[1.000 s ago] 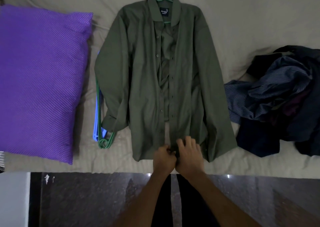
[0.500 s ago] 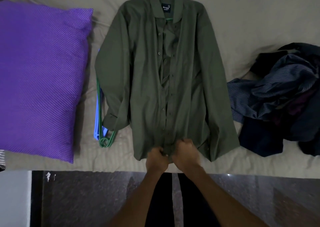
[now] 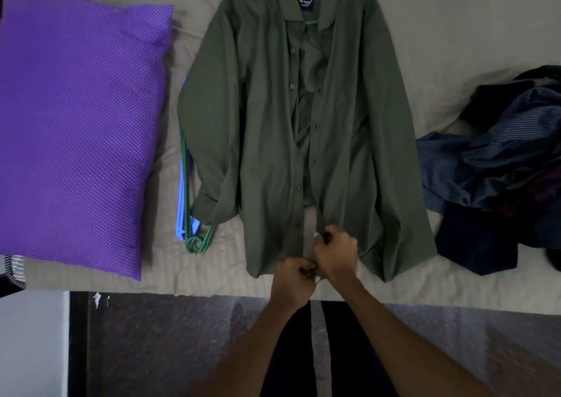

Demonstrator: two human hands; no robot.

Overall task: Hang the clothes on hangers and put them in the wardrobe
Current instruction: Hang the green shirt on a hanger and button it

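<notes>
The green shirt lies flat on the bed, collar away from the person and hem nearest, where the left hand and right hand each pinch its front edges.

Bare forearms, no sleeves; seemingly black trousers below

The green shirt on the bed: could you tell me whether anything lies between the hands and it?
Nothing visible does. The left hand and right hand already pinch the green shirt at its bottom front edges. The wardrobe is not in view.
</notes>
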